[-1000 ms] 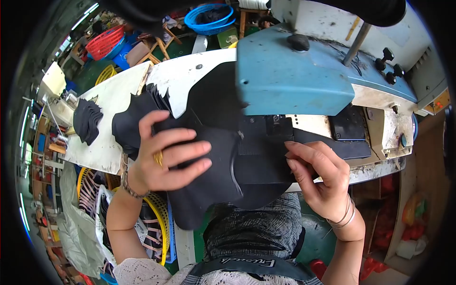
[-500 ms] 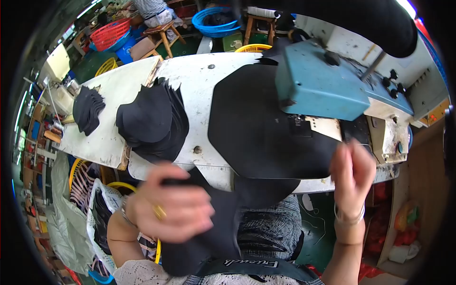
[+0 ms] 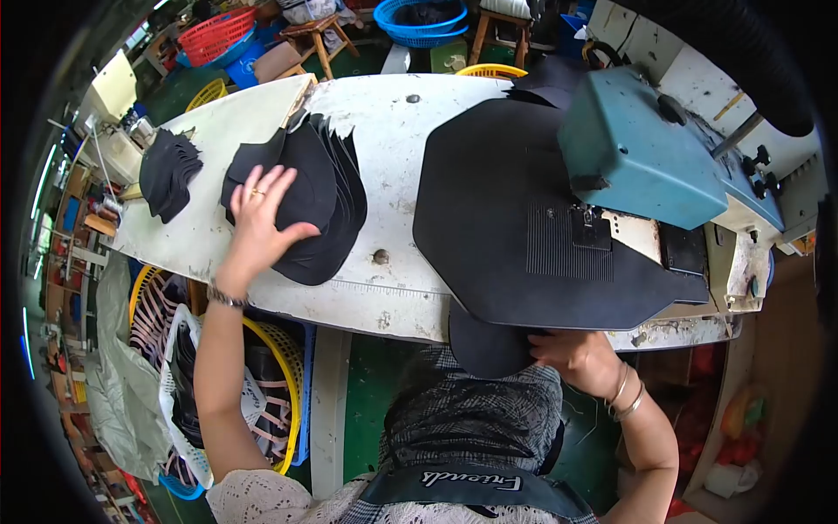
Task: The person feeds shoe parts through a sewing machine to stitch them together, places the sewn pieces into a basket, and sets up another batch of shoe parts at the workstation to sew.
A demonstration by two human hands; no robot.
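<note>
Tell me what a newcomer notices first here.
Probably the boxy teal machine head at right, over a black angular plate. Then the left hand, spread over a fanned stack of black sheet pieces left of centre, and the right hand at a black rounded piece below the plate's edge.

Wht tbl (image 3: pixel 393 113), blk stack (image 3: pixel 319 199), sewing mach (image 3: pixel 655 157)

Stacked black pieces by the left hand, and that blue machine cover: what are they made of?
The stacked black pieces look like matte fabric or synthetic leather: their thin, layered edges look bendy. I can't tell which. The blue machine cover looks like painted metal, slightly shiny, with dark marks and specks, though hard plastic is possible.
</note>
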